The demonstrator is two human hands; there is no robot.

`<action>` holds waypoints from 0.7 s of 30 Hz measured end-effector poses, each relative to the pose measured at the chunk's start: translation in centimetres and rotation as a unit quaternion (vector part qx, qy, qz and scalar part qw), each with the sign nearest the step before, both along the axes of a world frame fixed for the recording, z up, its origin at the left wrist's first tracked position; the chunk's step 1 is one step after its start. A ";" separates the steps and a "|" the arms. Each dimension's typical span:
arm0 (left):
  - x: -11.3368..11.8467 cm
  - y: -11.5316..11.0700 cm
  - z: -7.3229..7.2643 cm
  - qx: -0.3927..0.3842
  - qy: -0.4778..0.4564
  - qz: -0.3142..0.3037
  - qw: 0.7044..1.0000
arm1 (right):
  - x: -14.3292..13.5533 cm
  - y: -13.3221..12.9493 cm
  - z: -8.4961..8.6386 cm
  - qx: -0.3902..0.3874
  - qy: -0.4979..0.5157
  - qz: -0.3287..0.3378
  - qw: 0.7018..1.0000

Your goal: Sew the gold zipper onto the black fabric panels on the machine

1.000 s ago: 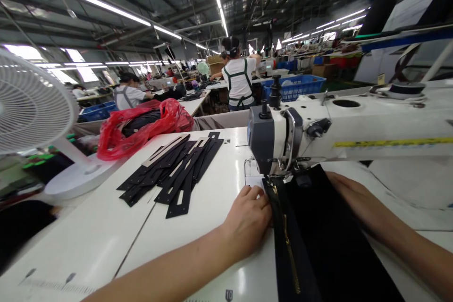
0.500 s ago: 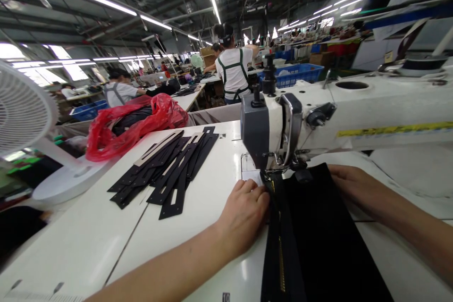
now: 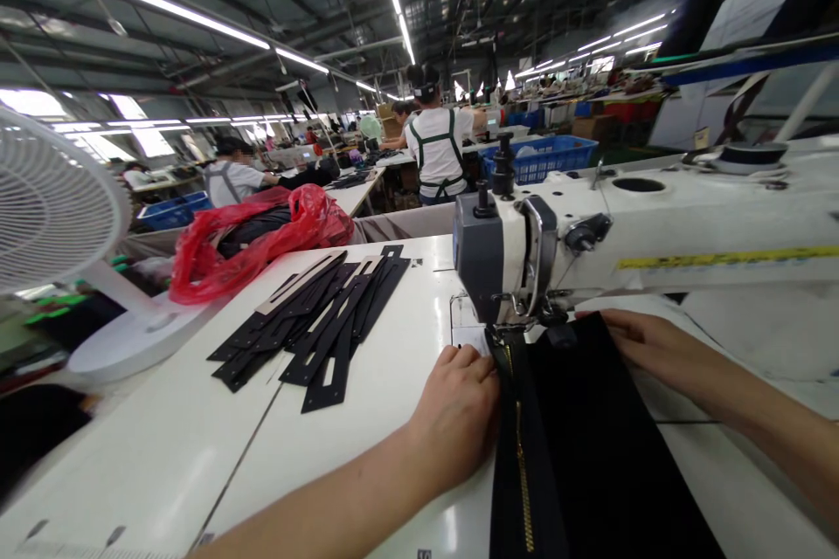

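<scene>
**Black fabric panel with a gold-toothed zipper, fed under the needle**

The black fabric panel (image 3: 603,445) lies flat on the white sewing table (image 3: 197,445), its far end tucked under the head of the white-and-grey sewing machine (image 3: 511,258). The gold-toothed zipper (image 3: 523,472) runs along the panel's left edge, lined up with the needle so the seam can follow it.

Your left hand (image 3: 459,415) rests on the table against the zipper's left side, fingers (image 3: 468,362) curled close together and pressing down just short of the presser foot; that likely keeps the tape from wandering sideways. Your right hand (image 3: 646,345) lies flat on the panel's far right corner beside the machine arm, fingers together and extended, apparently holding the cloth smooth and square. Neither hand pinches anything.

To your left, a fan of flat black slotted strips (image 3: 321,319) sits within reach, with a crumpled red plastic bag (image 3: 255,240) and a white desk fan (image 3: 58,210) beyond it.
</scene>
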State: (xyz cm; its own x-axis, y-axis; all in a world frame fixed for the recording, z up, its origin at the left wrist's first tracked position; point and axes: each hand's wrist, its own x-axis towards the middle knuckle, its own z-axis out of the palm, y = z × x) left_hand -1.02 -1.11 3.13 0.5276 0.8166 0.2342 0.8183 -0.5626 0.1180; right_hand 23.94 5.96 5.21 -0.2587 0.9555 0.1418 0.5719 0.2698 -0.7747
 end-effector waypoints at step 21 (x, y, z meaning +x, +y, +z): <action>0.2 -0.1 -0.3 0.034 -0.003 0.007 0.999 | -0.5 1.2 -1.4 0.132 -0.222 -0.008 0.966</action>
State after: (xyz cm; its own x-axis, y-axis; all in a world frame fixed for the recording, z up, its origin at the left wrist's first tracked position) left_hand -0.84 -1.22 2.86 0.5141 0.8063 0.2924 0.8262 -0.5572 0.0838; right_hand 23.41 7.12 3.83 -0.3363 0.9051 0.2604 0.8371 0.4139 -0.3577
